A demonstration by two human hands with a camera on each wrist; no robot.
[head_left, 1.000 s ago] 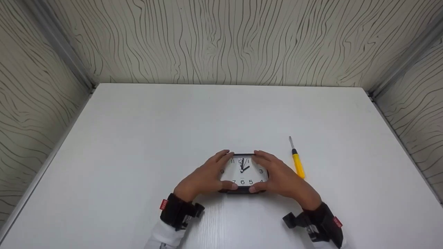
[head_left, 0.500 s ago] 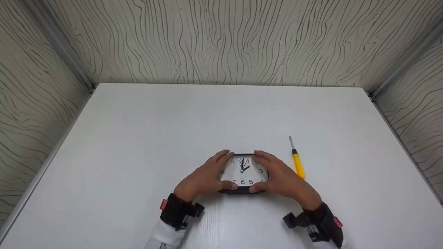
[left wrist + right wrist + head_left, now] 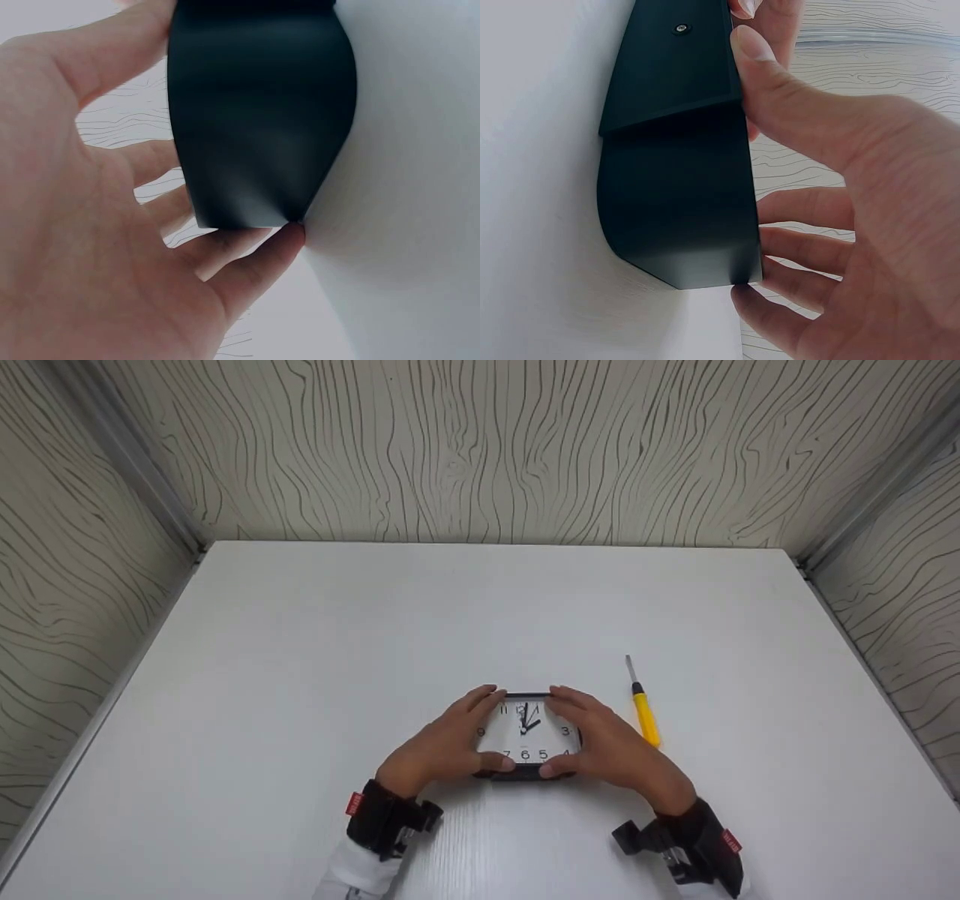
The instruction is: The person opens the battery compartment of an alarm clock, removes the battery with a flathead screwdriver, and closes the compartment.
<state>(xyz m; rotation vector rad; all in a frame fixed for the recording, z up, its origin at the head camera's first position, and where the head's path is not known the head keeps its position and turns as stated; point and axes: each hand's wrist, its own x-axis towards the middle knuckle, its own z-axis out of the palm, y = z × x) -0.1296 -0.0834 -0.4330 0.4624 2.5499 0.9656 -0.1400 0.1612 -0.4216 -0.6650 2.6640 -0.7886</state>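
A black-framed square clock (image 3: 525,741) with a white dial stands on the white table between my two hands. My left hand (image 3: 448,741) grips its left side, thumb on the near edge and fingers over the far edge. On the opposite side my right hand (image 3: 611,741) holds it the same way. The left wrist view shows the clock's dark side (image 3: 259,127), with fingertips at its far corner. In the right wrist view, a screw (image 3: 681,28) sits in the dark casing (image 3: 679,202), and the thumb presses the casing's edge. The clock's back is hidden.
A screwdriver (image 3: 646,718) with a yellow handle and black collar lies on the table (image 3: 337,622) just right of my right hand, tip pointing away. Wood-grain patterned panels (image 3: 480,450) rise behind the table and along both sides.
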